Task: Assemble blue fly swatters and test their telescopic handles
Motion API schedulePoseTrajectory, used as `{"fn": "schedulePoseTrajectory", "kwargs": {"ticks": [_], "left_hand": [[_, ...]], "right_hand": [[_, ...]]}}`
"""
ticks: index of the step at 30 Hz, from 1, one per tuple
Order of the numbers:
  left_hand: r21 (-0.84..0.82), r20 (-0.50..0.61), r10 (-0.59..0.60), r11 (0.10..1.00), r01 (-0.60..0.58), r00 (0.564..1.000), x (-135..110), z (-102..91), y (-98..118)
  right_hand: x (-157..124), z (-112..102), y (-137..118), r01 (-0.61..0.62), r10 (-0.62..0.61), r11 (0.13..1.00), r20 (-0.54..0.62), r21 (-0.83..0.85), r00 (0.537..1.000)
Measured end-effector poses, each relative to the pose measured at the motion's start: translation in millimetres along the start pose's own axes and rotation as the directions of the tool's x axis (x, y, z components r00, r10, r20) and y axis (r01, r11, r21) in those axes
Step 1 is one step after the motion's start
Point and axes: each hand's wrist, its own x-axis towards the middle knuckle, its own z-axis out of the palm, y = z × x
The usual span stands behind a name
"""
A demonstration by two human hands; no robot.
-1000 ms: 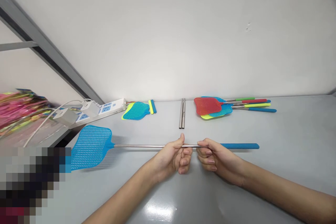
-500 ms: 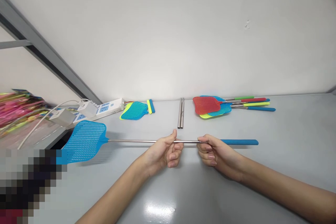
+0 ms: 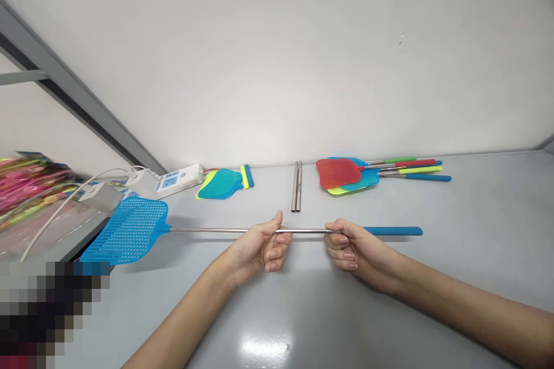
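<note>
Both my hands hold the thin steel shaft of a telescopic fly swatter (image 3: 251, 230) above the grey table (image 3: 476, 213). My left hand (image 3: 259, 251) is closed around the shaft, with the thumb raised behind it. My right hand (image 3: 355, 248) pinches the shaft just short of the blue foam grip (image 3: 393, 231). The swatter's blue mesh head (image 3: 125, 230) reaches out to the left, past my left hand. A gap of bare shaft lies between my hands.
Two steel tubes (image 3: 296, 186) lie beyond my hands. Behind them are a pile of red, blue and yellow swatters (image 3: 341, 174) and teal swatter heads (image 3: 219, 184) with loose handles. A white power strip (image 3: 179, 179) with adapters and cables sits left, beside a blurred pink bundle (image 3: 30, 193).
My left hand has slid left along the shaft, away from my right hand. The blue swatter head has moved left, and the shaft looks slightly longer.
</note>
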Motion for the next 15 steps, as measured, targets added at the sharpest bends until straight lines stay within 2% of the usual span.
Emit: {"fn": "schedulePoseTrajectory", "kwargs": {"ticks": [15], "left_hand": [[0.053,-0.092,0.002,0.999,0.003,0.996,-10.3,-0.3,8.6]], "right_hand": [[-2.9,-3.0,-2.3,0.045,-0.045,0.999,-0.027,-0.019,0.999]]}}
